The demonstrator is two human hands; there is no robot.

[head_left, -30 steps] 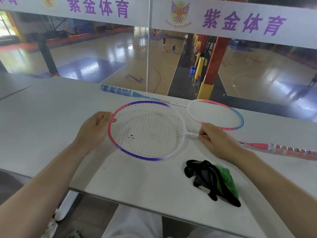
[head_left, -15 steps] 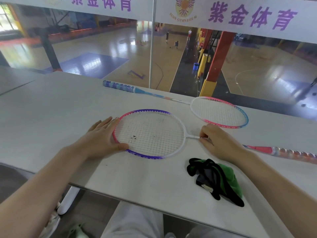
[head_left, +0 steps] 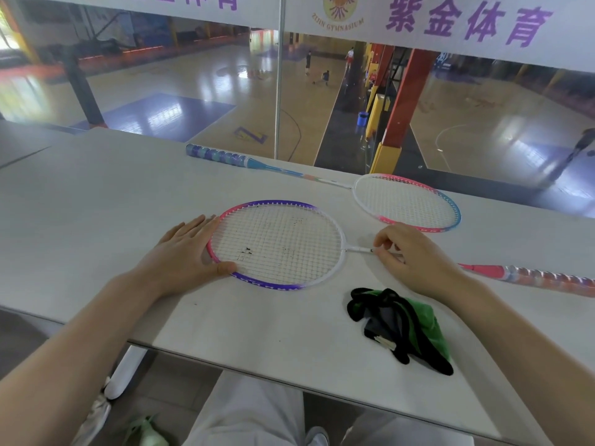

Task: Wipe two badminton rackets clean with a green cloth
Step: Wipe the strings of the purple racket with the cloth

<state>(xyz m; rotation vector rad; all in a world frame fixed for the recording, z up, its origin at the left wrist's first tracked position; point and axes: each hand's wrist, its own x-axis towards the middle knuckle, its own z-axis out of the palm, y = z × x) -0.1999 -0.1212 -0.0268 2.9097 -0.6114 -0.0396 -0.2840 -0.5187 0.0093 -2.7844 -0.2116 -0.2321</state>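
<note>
We see the nearer racket (head_left: 278, 244) lying flat on the white table (head_left: 96, 201), its pink, purple and white head in front of us and its shaft running off toward 3 o'clock to a red, taped handle. Dark specks dot its strings. Our left hand (head_left: 186, 252) rests flat at the 9 o'clock side of the head, fingers straight along the rim and thumb on the frame, so nothing is clenched. Our right hand (head_left: 415, 255) pinches the thin shaft just beside the head, fingers curled round it.

The 2nd racket (head_left: 407, 202) lies flat at 1 o'clock from the 1st, apart from it, with a pink and blue head and a blue taped handle pointing toward 10 o'clock.

The green cloth (head_left: 402, 326), crumpled with black edging, sits on the table at 5 o'clock from the nearer head, just beneath our right wrist and untouched by either hand.

Beyond the table's far edge, glass panes (head_left: 193, 91) look down on a gymnasium court.
</note>
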